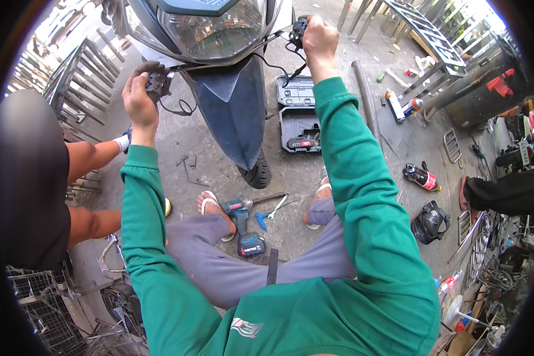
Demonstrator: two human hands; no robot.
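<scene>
The scooter's left handlebar switch housing (pixel 158 84) was gripped by the left hand (pixel 139 98); the right handlebar switch housing (pixel 299 29) was clasped by the closed right hand (pixel 319 38).

Long green sleeves on both arms, snug ribbed cuffs at the wrists, green top with a small white-and-red emblem low on the chest, loose grey trousers, white-strapped flip-flops on both feet
</scene>
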